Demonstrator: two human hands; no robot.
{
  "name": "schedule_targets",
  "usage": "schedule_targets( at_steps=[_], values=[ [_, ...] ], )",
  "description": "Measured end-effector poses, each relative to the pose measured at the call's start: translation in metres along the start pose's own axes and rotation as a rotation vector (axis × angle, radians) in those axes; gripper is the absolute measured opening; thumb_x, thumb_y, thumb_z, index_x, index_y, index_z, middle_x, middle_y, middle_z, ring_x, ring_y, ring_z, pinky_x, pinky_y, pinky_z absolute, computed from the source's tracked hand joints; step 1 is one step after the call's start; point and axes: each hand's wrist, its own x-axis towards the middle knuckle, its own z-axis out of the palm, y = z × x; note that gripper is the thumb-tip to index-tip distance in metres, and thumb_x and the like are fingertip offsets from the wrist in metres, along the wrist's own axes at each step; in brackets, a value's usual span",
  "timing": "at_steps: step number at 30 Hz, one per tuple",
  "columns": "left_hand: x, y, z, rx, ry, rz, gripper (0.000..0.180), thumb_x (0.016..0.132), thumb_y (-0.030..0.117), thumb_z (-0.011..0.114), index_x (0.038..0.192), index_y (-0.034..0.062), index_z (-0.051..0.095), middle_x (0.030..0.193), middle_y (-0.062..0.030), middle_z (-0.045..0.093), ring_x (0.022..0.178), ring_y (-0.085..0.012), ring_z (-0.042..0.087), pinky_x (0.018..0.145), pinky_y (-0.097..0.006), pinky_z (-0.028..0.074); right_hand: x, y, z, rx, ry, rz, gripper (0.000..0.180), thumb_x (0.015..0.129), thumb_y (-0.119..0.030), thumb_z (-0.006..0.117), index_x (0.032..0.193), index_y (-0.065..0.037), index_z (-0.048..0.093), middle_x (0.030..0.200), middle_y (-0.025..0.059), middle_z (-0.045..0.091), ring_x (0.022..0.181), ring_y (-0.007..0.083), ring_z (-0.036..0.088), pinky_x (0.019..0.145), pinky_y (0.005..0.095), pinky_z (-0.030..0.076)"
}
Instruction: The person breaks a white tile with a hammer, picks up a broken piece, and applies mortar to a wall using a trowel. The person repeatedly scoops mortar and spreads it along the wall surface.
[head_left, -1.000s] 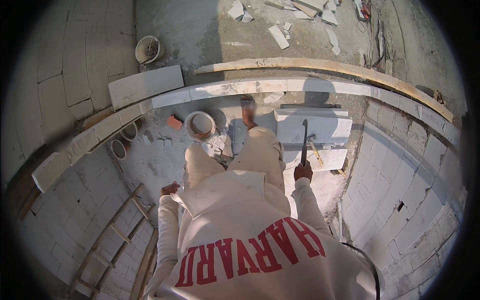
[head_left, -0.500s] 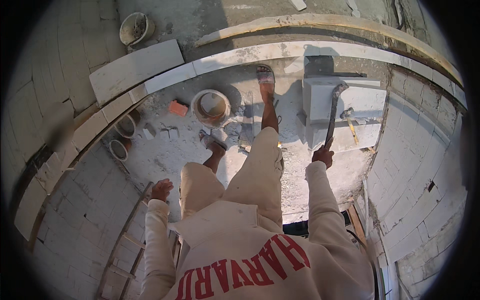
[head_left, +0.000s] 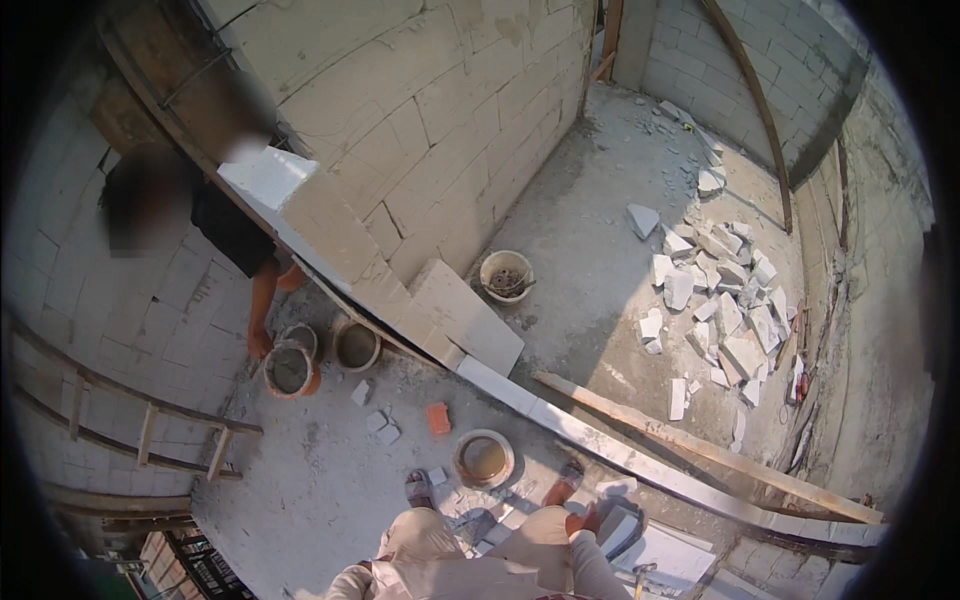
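Concrete floor [head_left: 590, 260] swung into view as the head lifted. Right hand [head_left: 583, 520] had dropped beside the near white block [head_left: 622, 528], hammer [head_left: 643, 570] apart from it. I couldn't tell whether its fingers were clenched, and the left hand was unseen.

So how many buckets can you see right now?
4. One beyond the wall on the far floor, two side by side by the other person's hand, and one near the wearer's feet. More may be hidden behind the walls.
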Motion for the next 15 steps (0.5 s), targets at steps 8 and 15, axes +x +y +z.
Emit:
schedule_targets(
  at_steps=[8,15],
  values=[
    [0.049,-0.074,-0.005,-0.173,-0.202,0.126,0.093,0.063,0.083,0.074,0.098,-0.0031,0.076,0.094,-0.0198,0.075,0.095,-0.0337,0.071,0.087,-0.043,0.052,0.013,-0.183,-0.025,0.08,0.184,-0.452,0.032,0.074,-0.012,0.064,0.101,0.004,0.071,0.089,0.0166,0.074,0.087,0.0303,0.075,0.08,0.0404,0.058],
    [0.177,-0.199,-0.011,-1.363,-0.043,-0.1,0.021,0.094,0.027,0.071,0.097,0.0072,0.064,0.089,-0.0131,0.076,0.069,-0.0226,0.073,0.051,-0.033,0.053,-0.169,-0.351,0.021,-0.127,0.101,-0.631,0.029,0.077,-0.022,0.07,0.098,-0.003,0.076,0.09,0.0232,0.074,0.088,0.0377,0.073,0.079,0.0431,0.058]
  ],
)
